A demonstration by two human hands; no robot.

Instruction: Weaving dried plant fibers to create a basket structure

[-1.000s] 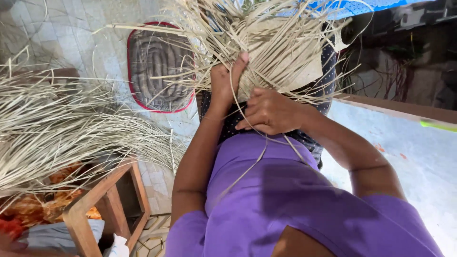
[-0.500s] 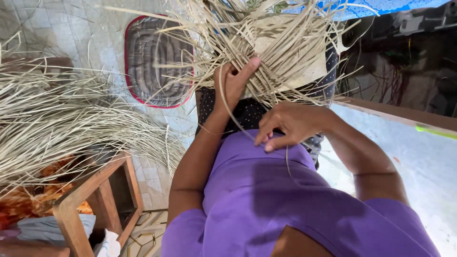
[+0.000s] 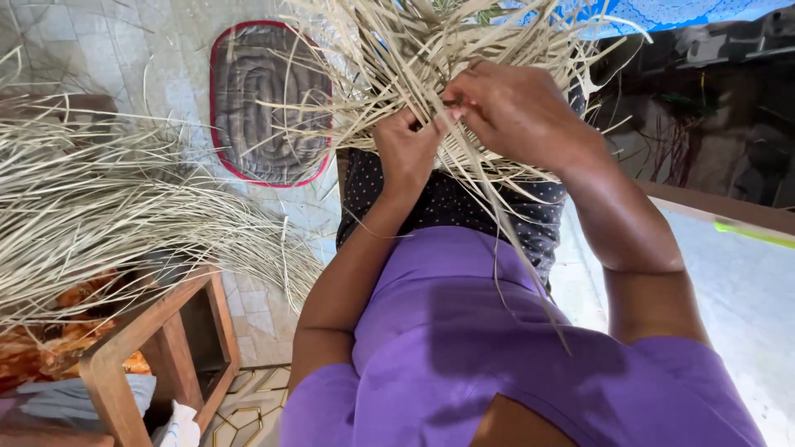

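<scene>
Both hands meet in the upper middle of the frame, buried in a woven piece of pale straw strips [image 3: 464,91] that rests on the person's lap, over a dark dotted cloth [image 3: 447,207]. The left hand [image 3: 407,153] is clenched around a few strips from below, thumb up. The right hand [image 3: 517,108] comes in from the upper right and pinches strips between fingertips and thumb, touching the left hand's fingers. Loose strip ends fan out in all directions, and one long strip trails down over the purple garment [image 3: 464,348]. At left a large bundle of loose straw [image 3: 99,207] lies over a wooden stool [image 3: 157,339]. A grey oval mat with red edging [image 3: 265,99] lies on the tiled floor [image 3: 166,66], upper left.
</scene>
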